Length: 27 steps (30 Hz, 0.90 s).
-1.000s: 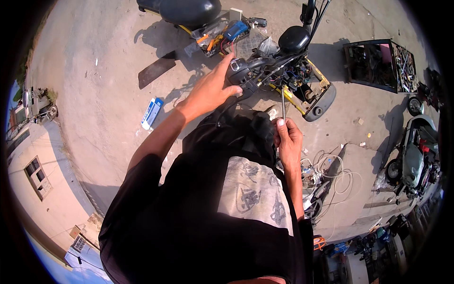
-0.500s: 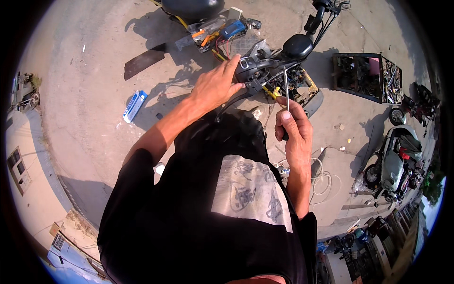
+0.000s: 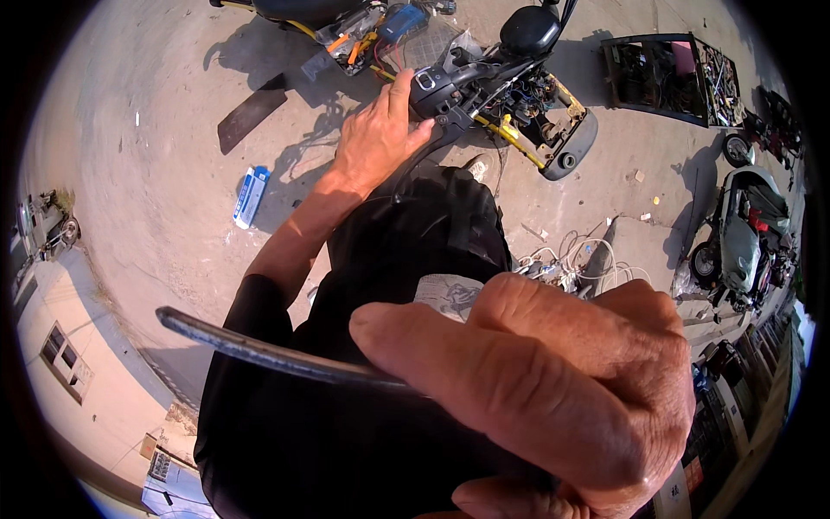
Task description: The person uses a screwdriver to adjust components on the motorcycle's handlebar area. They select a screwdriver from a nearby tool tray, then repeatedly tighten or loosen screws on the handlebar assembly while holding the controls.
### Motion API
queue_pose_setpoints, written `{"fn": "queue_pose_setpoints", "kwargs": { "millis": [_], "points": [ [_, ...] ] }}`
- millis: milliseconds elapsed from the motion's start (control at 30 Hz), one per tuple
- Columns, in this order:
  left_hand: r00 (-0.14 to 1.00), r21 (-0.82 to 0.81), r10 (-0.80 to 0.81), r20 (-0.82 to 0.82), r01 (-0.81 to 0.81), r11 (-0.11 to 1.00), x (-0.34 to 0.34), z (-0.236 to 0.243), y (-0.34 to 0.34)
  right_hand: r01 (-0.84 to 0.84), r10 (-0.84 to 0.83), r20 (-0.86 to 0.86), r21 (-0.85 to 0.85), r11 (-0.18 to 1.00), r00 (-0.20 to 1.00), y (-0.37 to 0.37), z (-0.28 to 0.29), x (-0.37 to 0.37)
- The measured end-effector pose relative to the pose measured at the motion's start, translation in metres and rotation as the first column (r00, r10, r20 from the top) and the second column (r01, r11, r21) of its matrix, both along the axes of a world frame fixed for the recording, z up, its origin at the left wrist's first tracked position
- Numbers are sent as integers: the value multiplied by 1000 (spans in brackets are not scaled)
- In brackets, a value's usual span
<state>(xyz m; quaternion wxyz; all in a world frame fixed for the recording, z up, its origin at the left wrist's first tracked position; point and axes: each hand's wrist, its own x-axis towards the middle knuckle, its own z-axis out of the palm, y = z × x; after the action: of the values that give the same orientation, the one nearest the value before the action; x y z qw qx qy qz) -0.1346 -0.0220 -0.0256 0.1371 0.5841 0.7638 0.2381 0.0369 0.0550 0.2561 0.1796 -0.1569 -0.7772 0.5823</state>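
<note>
My left hand [image 3: 372,138] grips the end of the black handlebar control housing [image 3: 437,95] on a partly dismantled scooter [image 3: 549,130], thumb and fingers at its edge. Exposed wiring and a yellow frame show below the handlebar. My right hand [image 3: 536,381] is raised very close to the camera, fingers curled round a slim metal tool [image 3: 259,350] whose shaft points left across my black clothing; its handle is hidden by the hand.
Loose tools and a blue case [image 3: 398,22] lie by the scooter's seat. A dark panel [image 3: 251,112], blue-and-white box [image 3: 251,195], coiled hose [image 3: 588,259], metal tool crate [image 3: 653,78] and another scooter [image 3: 739,242] surround me. Buildings edge the view.
My right hand has moved sharply toward the camera with the tool, which has turned from upright in view to pointing left. My left hand stays at the handlebar.
</note>
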Motion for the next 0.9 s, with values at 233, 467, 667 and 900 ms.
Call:
{"fn": "queue_pose_setpoints", "kwargs": {
  "millis": [233,467,667,900],
  "points": [
    [997,-8,81,19,-81,997,-1,6,-9,-37,38,22,-68,997,999,5,2,7],
    [997,-7,61,36,-61,998,3,6,2,-46,56,65,-144,989,996,17,8,5],
    [995,-11,94,41,-93,996,-1,6,1,-1,22,91,-224,975,996,30,0,3],
    [997,-58,34,72,-30,998,-5,6,3,82,34,335,-328,941,942,51,11,23]
  ]
}}
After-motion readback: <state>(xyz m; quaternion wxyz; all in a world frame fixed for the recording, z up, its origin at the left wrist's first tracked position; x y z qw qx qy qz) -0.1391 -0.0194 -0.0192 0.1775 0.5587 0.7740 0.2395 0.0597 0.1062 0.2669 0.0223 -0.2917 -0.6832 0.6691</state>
